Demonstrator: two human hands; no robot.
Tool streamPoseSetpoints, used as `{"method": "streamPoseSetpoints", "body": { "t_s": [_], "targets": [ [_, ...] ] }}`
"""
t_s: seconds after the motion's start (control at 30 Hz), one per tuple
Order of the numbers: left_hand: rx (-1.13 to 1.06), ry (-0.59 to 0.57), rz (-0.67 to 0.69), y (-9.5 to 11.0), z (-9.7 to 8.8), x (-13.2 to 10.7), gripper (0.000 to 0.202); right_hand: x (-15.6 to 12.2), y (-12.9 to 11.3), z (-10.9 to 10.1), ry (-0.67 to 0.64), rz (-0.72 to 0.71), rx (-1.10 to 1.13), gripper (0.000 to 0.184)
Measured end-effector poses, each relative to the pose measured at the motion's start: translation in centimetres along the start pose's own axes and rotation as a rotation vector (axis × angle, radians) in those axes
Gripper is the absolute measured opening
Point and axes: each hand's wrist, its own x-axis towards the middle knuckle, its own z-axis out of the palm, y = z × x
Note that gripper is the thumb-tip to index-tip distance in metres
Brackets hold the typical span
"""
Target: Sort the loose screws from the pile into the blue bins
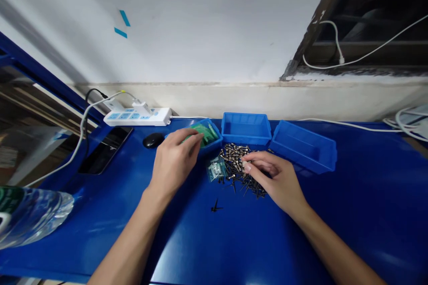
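A heap of small dark screws (236, 160) lies on the blue table (234, 240) in front of three blue bins. My right hand (274, 176) rests on the heap's right side, fingers curled and pinching among the screws. My left hand (175, 160) reaches over the rim of the left bin (214, 140), its fingers closing on green packets (207, 132) inside. A small clear bag (216, 170) lies between my hands. Two stray screws (216, 207) sit nearer to me.
Two more blue bins, middle (245, 127) and right (302, 144), stand behind the heap. A white power strip (137, 116), a black mouse (153, 140) and a phone (105, 150) are at the back left. A water bottle (30, 216) lies at the left edge.
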Motion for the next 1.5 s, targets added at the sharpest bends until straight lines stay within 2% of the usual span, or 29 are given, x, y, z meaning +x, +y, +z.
{"method": "streamPoseSetpoints", "body": {
  "t_s": [0.13,0.27,0.33,0.37,0.43,0.53,0.63,0.73,0.83,0.9,0.97,1.03,1.1,1.2,1.3,1.37,1.43,1.5],
  "targets": [
    [-0.02,-0.169,0.067,-0.5,0.3,0.3,0.024,0.1,-0.1,-0.2,-0.008,-0.018,-0.011,0.017],
    [-0.096,-0.141,0.201,0.2,-0.4,0.7,0.024,0.0,0.0,-0.1,-0.027,-0.055,-0.084,0.013],
    [-0.163,-0.169,0.251,0.7,-0.9,0.7,0.024,0.0,0.2,-0.1,-0.035,-0.068,-0.128,0.012],
    [-0.214,-0.231,0.269,1.0,-1.1,0.6,0.024,0.0,0.3,0.0,-0.042,-0.068,-0.143,0.012],
    [-0.291,-0.425,0.27,1.6,-1.4,0.4,0.023,-0.1,0.4,0.0,-0.053,-0.062,-0.15,0.012],
    [-0.261,-0.688,0.231,2.4,-1.3,0.0,0.028,-0.1,0.4,-0.1,-0.055,-0.055,-0.134,0.012],
    [-0.197,-0.769,0.2,2.9,-0.9,-0.1,0.039,0.0,0.2,-0.2,-0.051,-0.053,-0.125,0.011],
    [-0.172,-0.722,0.157,2.7,-0.4,-0.2,0.041,0.1,0.2,-0.3,-0.046,-0.054,-0.124,0.01],
    [-0.241,-0.535,0.101,2.3,0.0,-0.3,0.038,0.1,0.4,-0.3,-0.037,-0.065,-0.121,0.012],
    [-0.395,-0.378,0.035,2.4,0.0,-0.2,0.036,0.1,0.5,-0.2,-0.036,-0.061,-0.104,0.017],
    [-0.62,-0.281,-0.091,2.8,-0.1,-0.2,0.036,0.2,0.4,-0.2,-0.062,-0.034,-0.044,0.031],
    [-0.857,-0.269,-0.261,3.4,-0.2,-0.1,0.047,0.2,0.1,-0.1,-0.128,0.011,0.057,0.042],
    [-1.039,-0.294,-0.405,4.1,-0.2,0.0,0.056,0.3,-0.3,-0.2,-0.208,0.064,0.145,0.032],
    [-1.149,-0.316,-0.507,4.6,-0.1,0.1,0.054,0.3,-0.7,-0.3,-0.248,0.127,0.201,0.015],
    [-1.136,-0.336,-0.508,4.8,0.2,0.1,0.039,0.3,-0.7,-0.2,-0.224,0.154,0.211,0.018],
    [-1.084,-0.332,-0.448,4.8,0.1,0.2,0.027,0.2,-0.6,-0.1,-0.218,0.161,0.217,0.02],
    [-0.931,-0.239,-0.32,4.5,-0.2,0.2,0.018,0.2,-0.6,0.1,-0.2,0.17,0.235,0.024],
    [-0.654,-0.052,-0.159,3.9,-1.0,0.4,0.015,0.2,-0.6,0.2,-0.16,0.178,0.254,0.028]
  ]
}}
